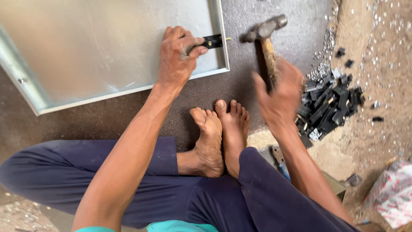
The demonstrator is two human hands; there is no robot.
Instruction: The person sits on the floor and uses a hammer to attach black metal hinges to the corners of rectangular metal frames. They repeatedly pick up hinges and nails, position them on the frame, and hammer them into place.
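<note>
My left hand (pixel 178 53) pinches a small black hinge-like piece (pixel 212 41) against the right edge of a grey sheet-metal panel (pixel 107 47) lying on the floor. My right hand (pixel 279 96), blurred by motion, grips the wooden handle of a hammer (pixel 267 41). The hammer's steel head is raised just right of the black piece, a short gap away from the panel's rim. My bare feet (pixel 221 133) rest on the dark mat below the panel's corner.
A heap of black metal pieces (pixel 328 105) lies at the right, with small silvery rivets (pixel 326 47) scattered over sandy ground. A patterned cloth bundle (pixel 392 193) is at the lower right. My legs in dark blue trousers (pixel 171 189) fill the bottom.
</note>
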